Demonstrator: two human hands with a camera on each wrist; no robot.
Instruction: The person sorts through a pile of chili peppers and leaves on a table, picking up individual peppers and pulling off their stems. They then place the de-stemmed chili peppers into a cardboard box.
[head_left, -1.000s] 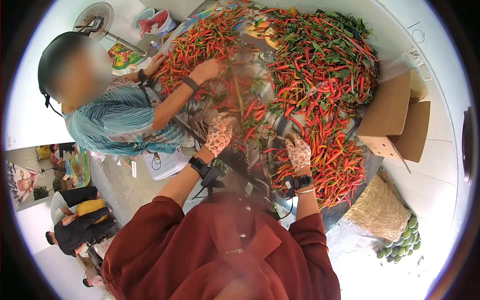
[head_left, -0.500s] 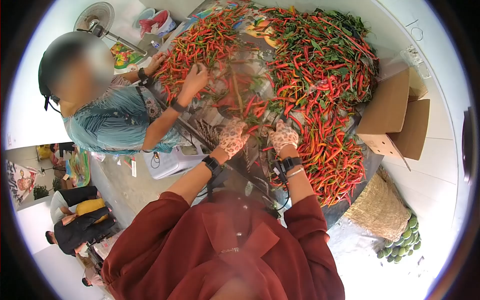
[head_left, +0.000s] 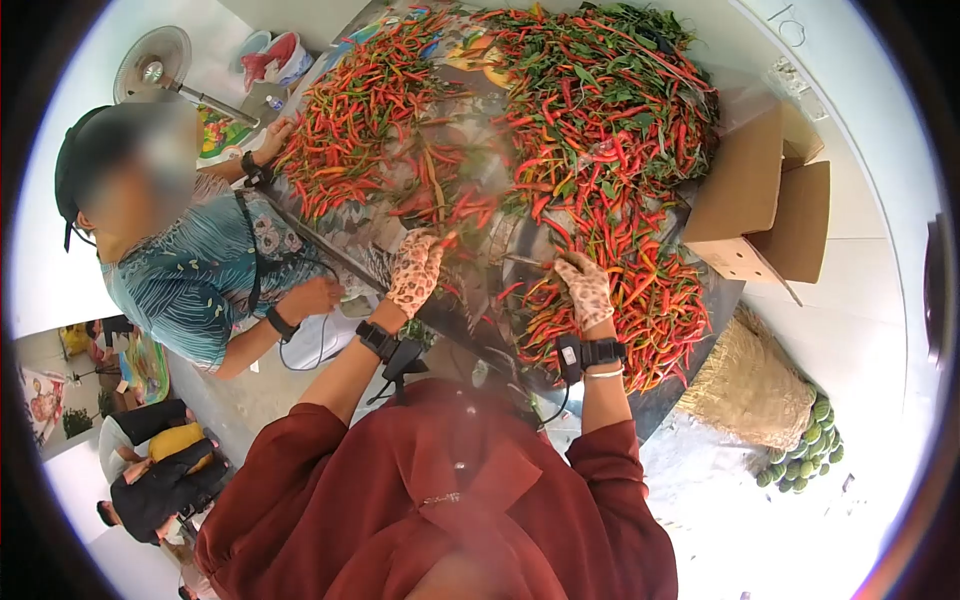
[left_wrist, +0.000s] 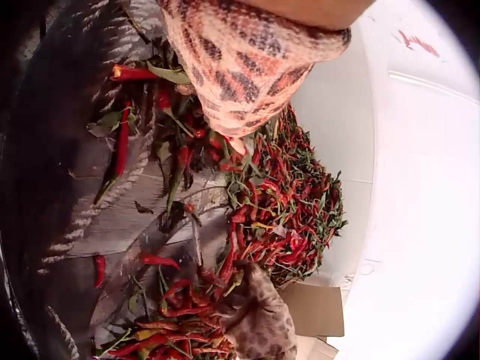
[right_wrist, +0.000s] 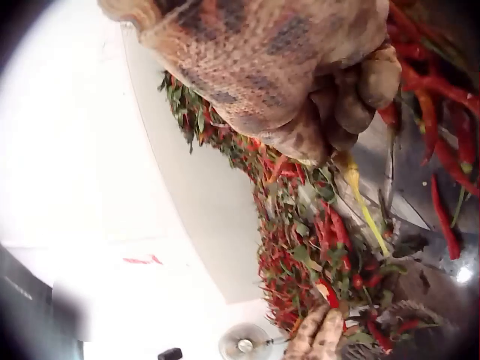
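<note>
Here, on the head camera's clock face, we find the left hand [head_left: 415, 272] at ten o'clock of centre, in a spotted glove, its fingers pinched together on a red chili [right_wrist: 331, 295]. The right hand [head_left: 585, 290], gloved alike, is at three o'clock; its fingers are curled in and clamped on a yellow chili [right_wrist: 356, 180], whose thin end pokes out below the tips. Around the hands we see loose red chilies on the printed tabletop [left_wrist: 124, 229]. A leafy chili heap [head_left: 610, 110] rises at one o'clock and runs down beside the right hand; another chili pile [head_left: 360, 120] spreads at eleven. At nine o'clock we see a second person [head_left: 185, 270] in a patterned teal shirt. An open carton [head_left: 750, 190] stands at two o'clock, and green round fruit [head_left: 805, 445] lie at four.
</note>
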